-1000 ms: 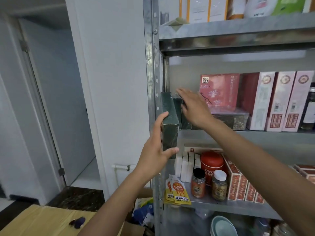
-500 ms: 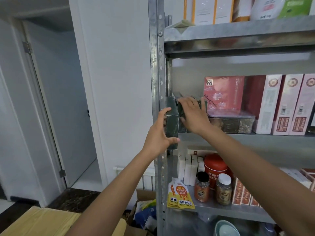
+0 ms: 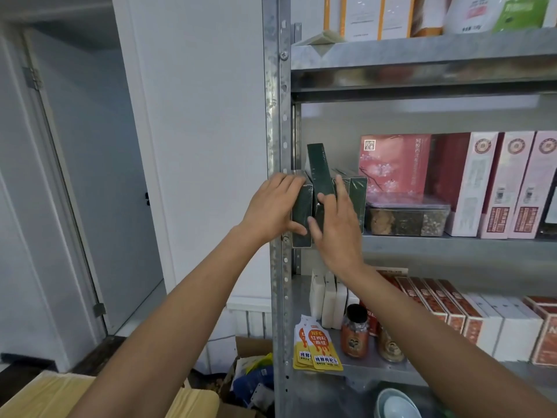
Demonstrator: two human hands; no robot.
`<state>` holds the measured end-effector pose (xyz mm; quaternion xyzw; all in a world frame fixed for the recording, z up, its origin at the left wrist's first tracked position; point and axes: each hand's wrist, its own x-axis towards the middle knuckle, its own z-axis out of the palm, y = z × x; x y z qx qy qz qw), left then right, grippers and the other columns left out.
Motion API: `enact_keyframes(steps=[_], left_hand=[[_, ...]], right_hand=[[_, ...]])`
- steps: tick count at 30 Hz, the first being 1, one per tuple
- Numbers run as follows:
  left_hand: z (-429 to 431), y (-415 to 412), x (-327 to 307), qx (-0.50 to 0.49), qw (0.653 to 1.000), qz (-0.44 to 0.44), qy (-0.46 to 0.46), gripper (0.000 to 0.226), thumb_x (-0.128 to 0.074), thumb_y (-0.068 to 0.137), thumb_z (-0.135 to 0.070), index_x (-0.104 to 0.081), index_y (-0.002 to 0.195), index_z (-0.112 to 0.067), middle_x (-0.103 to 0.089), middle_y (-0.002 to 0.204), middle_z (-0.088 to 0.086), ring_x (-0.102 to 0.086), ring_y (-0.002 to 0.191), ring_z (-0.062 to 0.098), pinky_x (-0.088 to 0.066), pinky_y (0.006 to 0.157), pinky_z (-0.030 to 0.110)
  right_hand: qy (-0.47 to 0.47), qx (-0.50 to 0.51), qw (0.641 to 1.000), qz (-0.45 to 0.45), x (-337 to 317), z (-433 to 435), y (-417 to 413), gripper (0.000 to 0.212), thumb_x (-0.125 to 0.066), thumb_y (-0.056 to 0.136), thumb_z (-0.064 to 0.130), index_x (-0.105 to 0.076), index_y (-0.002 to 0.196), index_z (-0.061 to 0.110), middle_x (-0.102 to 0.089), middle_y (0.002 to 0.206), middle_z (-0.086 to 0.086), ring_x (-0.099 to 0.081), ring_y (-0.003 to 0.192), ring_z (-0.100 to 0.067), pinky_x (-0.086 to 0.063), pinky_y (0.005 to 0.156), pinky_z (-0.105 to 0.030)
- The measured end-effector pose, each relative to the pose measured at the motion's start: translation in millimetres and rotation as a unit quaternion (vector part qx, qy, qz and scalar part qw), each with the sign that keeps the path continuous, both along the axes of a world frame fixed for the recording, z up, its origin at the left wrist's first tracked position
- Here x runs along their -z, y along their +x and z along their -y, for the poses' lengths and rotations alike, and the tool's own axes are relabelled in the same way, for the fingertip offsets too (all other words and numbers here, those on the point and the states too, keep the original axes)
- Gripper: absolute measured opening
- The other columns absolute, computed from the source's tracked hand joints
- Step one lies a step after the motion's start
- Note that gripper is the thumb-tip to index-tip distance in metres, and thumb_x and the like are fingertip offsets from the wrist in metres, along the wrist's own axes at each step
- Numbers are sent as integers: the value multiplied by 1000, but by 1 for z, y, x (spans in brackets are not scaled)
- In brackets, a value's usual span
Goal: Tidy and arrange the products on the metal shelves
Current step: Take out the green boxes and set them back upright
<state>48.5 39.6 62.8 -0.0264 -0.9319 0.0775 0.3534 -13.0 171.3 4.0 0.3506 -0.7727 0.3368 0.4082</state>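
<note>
Middle metal shelf (image 3: pixel 452 245), left end, just beside the upright post (image 3: pixel 278 146). Step in hand: squaring up a row of dark green boxes (image 3: pixel 358 194). Left hand (image 3: pixel 272 206) clamped on the outermost green box (image 3: pixel 301 218), fingers over its top, thumb across the front; this box overhangs the shelf's front edge. Right hand (image 3: pixel 334 224) lies against the next boxes, fingers mostly straight, by a taller green box (image 3: pixel 320 168) that stands higher than the others and leans a little. Cannot tell whether the right hand pinches it or only presses. Pink box (image 3: pixel 394 164) and clear container (image 3: pixel 407 218) sit just right of the row. Judgement: next move needs the tall box seated level and the outer box pushed back flush without jamming against the post.
</note>
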Motion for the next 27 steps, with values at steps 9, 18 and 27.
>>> enact_keyframes(steps=[9, 18, 27], left_hand=[[8, -10, -1, -43, 996, -1, -83, 102, -77, 66, -58, -34, 143, -6, -42, 145, 7, -35, 133, 26, -25, 107, 33], [13, -23, -3, -96, 987, 3, -126, 104, -66, 69, -71, -27, 145, -11, -32, 152, 6, -22, 141, 27, -21, 113, 37], [10, -36, -4, -155, 976, 25, -152, 106, -56, 75, -73, -16, 150, -10, -8, 162, 10, -3, 149, 32, -5, 120, 43]], right_hand=[[-150, -15, 985, 87, 0, 14, 23, 26, -65, 91, 17, -53, 112, 7, -52, 138, -9, -64, 103, -31, -47, 74, -34], [-188, -1, 982, 37, -8, -8, 54, 21, -69, 89, 18, -60, 107, 12, -67, 104, 2, -63, 83, -14, -36, 64, -21], [-199, -50, 978, 26, -10, -52, 64, 25, -71, 88, 20, -62, 110, 14, -69, 101, 4, -66, 89, -15, -55, 74, -37]])
